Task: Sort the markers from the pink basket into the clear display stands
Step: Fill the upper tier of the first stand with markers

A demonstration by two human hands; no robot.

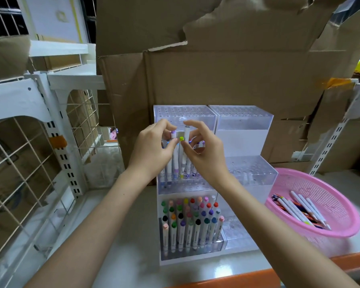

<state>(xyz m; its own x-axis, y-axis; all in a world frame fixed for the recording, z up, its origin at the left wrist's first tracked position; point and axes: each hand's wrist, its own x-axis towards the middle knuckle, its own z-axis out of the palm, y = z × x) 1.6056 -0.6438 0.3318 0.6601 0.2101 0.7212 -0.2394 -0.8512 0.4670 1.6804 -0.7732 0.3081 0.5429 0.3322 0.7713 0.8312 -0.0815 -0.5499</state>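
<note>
Your left grip (pixel 152 149) curls round a purple-capped white marker (pixel 173 134); your right grip (pixel 204 155) pinches the green-capped white marker (pixel 181 157), standing upright, cap up, at the left clear acrylic stand's (pixel 185 188) middle tier. Seating looks underway: lower it straight into a free hole. Pink plastic basket (pixel 320 183) holds more.
</note>
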